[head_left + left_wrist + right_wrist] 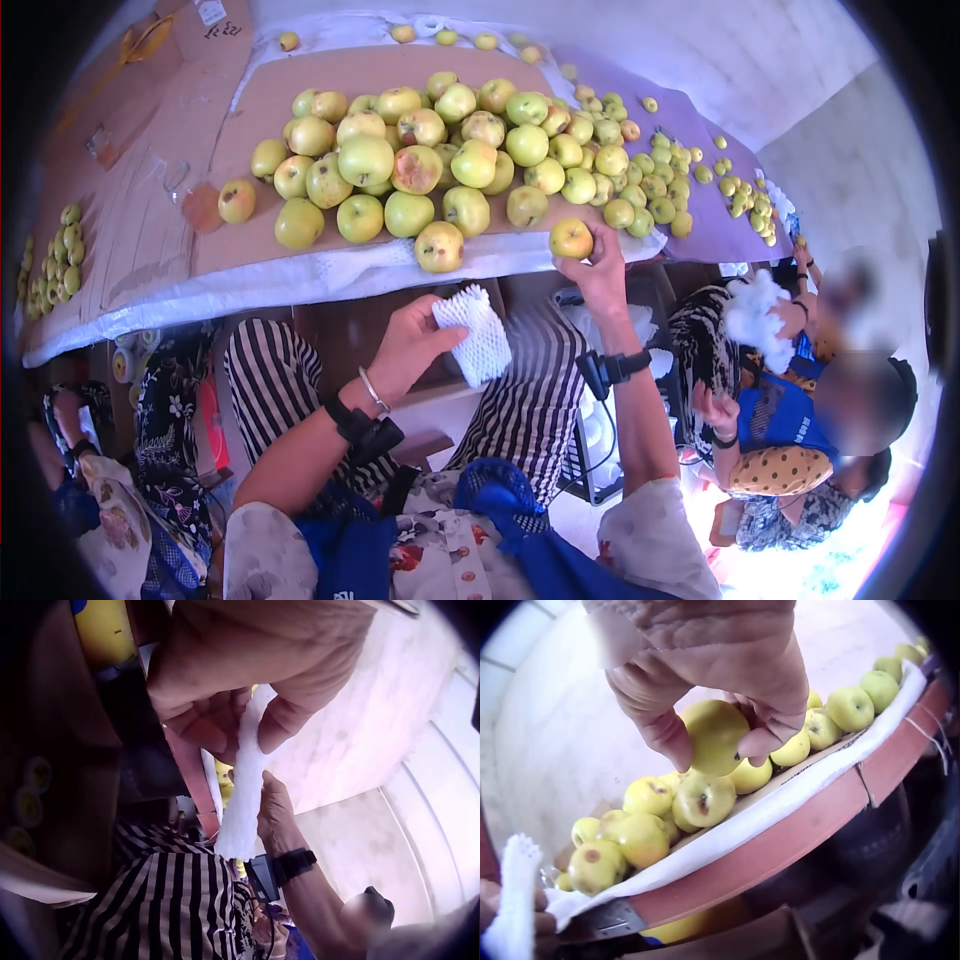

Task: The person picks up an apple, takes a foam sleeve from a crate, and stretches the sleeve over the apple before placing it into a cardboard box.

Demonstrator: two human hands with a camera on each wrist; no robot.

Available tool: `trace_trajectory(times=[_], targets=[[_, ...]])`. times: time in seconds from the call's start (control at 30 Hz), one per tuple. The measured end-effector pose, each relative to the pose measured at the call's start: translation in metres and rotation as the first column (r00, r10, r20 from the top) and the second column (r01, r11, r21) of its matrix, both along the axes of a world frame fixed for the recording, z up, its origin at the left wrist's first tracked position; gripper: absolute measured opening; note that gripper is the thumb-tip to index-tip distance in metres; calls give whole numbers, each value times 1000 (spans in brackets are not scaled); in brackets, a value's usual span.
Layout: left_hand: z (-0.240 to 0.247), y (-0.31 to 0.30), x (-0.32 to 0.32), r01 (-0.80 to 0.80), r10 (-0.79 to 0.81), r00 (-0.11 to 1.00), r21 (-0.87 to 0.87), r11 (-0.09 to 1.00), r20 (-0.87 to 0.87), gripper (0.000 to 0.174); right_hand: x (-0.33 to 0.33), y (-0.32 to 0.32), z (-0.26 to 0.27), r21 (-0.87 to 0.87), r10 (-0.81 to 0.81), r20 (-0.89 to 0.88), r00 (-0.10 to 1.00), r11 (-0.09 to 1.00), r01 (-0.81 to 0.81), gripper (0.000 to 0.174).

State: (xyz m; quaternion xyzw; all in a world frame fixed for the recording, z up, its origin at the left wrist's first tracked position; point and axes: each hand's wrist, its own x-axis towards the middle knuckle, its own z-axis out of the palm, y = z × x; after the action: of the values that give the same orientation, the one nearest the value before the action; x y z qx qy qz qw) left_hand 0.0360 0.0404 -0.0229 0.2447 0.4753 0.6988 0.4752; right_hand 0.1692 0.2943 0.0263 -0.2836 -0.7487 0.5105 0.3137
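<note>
My right hand (602, 278) pinches a yellow-green apple (715, 738) between thumb and fingers, over the table's front edge. In the left hand (408, 345) I grip a white foam net sleeve (474, 336) by its side, in front of the table and above my lap. The sleeve looks flattened in the left wrist view, with thumb and fingers on either side of it. A large heap of apples (365, 160) lies on the table just beyond both hands. One apple (439, 247) with brown spots sits right at the front edge, near the sleeve.
Brown cardboard (310, 75) and a white padded edge (350, 272) cover the table. More apples (70, 250) lie at the far left. At the right sits another person in a blue vest (775, 415), near white foam nets (762, 318). A black crate (592, 450) stands below the table.
</note>
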Motion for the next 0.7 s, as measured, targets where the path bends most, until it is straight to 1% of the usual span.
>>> trace_trajectory(times=[0.03,0.13,0.17,0.2,0.27,0.3,0.4,0.43,0.47,0.53,0.57,0.67,0.7], targets=[[-4,2,-1,-23,23,1000,15,1000,-14,23,6,-12,2,-78,30,-66,997,996,-35,59],[-9,5,-2,-37,35,998,36,999,58,27,25,-51,16,-288,45,-200,979,952,-103,57],[-9,6,-1,-45,41,994,39,998,100,30,34,-62,13,-346,49,-236,970,929,-132,60],[-10,6,1,-57,53,990,27,998,130,33,44,-73,8,-437,52,-282,958,882,-176,60],[-10,5,5,-73,61,975,50,996,214,31,62,-95,-1,-593,39,-375,926,758,-272,60],[-12,3,6,-73,62,973,43,996,221,30,71,-109,-6,-596,50,-378,924,751,-285,65],[-14,-3,12,-82,74,971,22,996,228,28,97,-132,-23,-603,117,-357,927,729,-324,73],[-14,-4,16,-87,82,972,11,996,222,27,103,-141,-25,-629,107,-324,940,718,-298,79],[-14,-5,20,-89,86,972,1,996,219,26,108,-148,-26,-653,120,-343,932,683,-328,79],[-20,-4,27,-35,34,981,2,999,191,25,119,-157,-32,-685,137,-359,923,633,-360,80],[-24,-4,31,-11,10,984,3,1000,177,25,121,-160,-34,-706,112,-373,921,610,-359,74],[-32,-6,45,72,-64,991,-66,995,120,24,122,-164,-39,-717,21,-378,926,626,-307,74],[-33,-7,47,102,-86,990,-140,985,111,29,123,-162,-39,-714,21,-387,922,625,-314,69]])
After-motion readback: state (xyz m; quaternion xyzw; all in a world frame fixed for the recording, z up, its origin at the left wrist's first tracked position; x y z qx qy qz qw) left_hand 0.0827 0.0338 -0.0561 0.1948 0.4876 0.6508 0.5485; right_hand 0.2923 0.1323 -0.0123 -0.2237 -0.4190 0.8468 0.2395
